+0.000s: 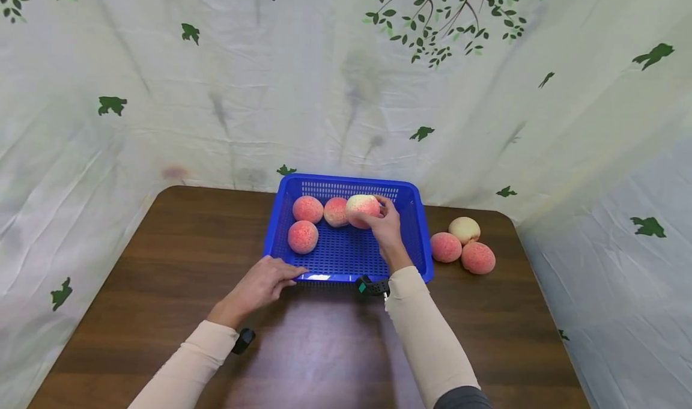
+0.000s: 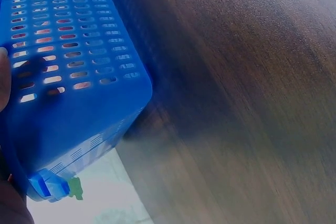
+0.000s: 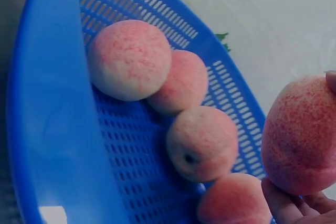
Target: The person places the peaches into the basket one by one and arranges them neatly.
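A blue plastic basket (image 1: 351, 256) with slotted walls stands at the far side of the table. Several pink peaches (image 1: 303, 236) lie in its left and back part, touching one another in the right wrist view. Over the basket my right hand (image 1: 388, 229) holds another peach (image 1: 363, 208), pale yellow on top and pink below, between thumb and fingers; in the right wrist view this peach (image 3: 299, 135) appears above the others. My left hand (image 1: 265, 281) grips the basket's front left corner, with a fingertip (image 2: 4, 77) against the outer wall.
Three more peaches (image 1: 478, 257) sit close together on the brown wooden table (image 1: 216, 235), just right of the basket. A pale cloth (image 1: 313, 96) with leaf prints hangs behind the table and along both sides.
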`<state>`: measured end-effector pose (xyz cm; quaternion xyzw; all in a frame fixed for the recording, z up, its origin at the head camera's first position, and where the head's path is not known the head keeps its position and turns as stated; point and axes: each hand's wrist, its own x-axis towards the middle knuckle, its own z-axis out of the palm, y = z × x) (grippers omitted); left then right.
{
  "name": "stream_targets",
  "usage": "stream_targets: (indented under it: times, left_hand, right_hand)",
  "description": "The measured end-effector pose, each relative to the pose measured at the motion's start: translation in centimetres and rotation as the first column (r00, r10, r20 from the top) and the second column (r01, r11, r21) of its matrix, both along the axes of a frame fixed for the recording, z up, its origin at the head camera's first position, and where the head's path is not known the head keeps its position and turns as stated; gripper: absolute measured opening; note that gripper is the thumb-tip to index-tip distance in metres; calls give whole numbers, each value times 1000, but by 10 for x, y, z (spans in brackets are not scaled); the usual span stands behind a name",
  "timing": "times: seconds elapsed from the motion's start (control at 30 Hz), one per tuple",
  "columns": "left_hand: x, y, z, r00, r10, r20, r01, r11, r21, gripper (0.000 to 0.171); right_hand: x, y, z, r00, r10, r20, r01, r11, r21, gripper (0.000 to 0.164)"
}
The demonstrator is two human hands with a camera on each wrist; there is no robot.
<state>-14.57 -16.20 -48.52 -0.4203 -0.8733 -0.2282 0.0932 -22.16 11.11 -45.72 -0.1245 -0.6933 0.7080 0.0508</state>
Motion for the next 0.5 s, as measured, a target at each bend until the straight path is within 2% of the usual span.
stream_targets:
  times: [0.2, 0.33, 0.5]
  left_hand:
    - [0, -2, 0, 1000, -3, -25, 3, 1000, 8, 30]
    - [-1, -3, 0, 1000, -2, -26, 3, 1000, 10, 30]
    - [-2, -2, -1, 1000, -10, -1, 10, 1000, 9, 30]
  right_hand:
    - [-3, -19, -5, 999, -32, 13, 32, 997, -63, 60]
    - [-6, -29, -11, 999, -43, 22, 44, 998, -46, 56]
    - [-6, -38, -18, 995, -56, 88, 57, 998, -11, 62]
